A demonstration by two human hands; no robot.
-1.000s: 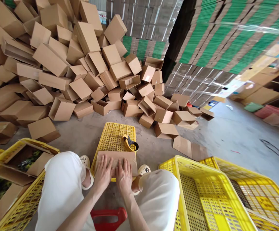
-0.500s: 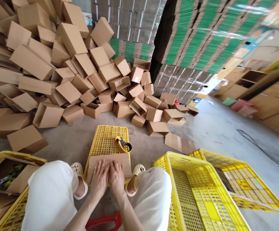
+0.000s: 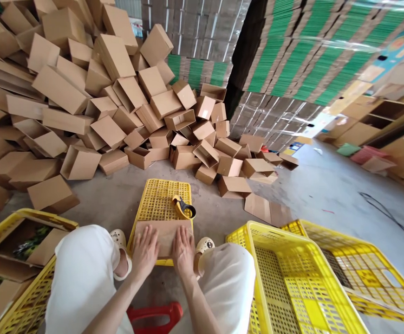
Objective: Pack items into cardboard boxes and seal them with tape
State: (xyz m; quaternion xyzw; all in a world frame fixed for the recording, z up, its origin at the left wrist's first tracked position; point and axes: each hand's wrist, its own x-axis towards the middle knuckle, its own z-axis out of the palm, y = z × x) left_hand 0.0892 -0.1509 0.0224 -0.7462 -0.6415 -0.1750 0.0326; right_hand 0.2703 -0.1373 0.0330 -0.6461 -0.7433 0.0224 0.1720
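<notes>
A small brown cardboard box (image 3: 165, 237) lies on an upturned yellow plastic crate (image 3: 153, 199) between my feet. My left hand (image 3: 146, 248) rests flat on the left part of the box, fingers stretched out. On its right end lies my right hand (image 3: 184, 248), also flat with straight fingers. A gap of bare cardboard shows between the two hands. Just beyond the box, a yellow and black tape dispenser (image 3: 184, 208) sits on the crate.
A large heap of cardboard boxes (image 3: 118, 111) fills the far left. Yellow crates (image 3: 275, 269) stand at my right. Another yellow crate (image 3: 17, 320) at my left holds an open carton (image 3: 7, 266) with dark contents. A red plastic piece (image 3: 155, 317) shows below my arms.
My hands have moved apart, from side by side at the middle of the box towards its two ends. The view has shifted slightly.
</notes>
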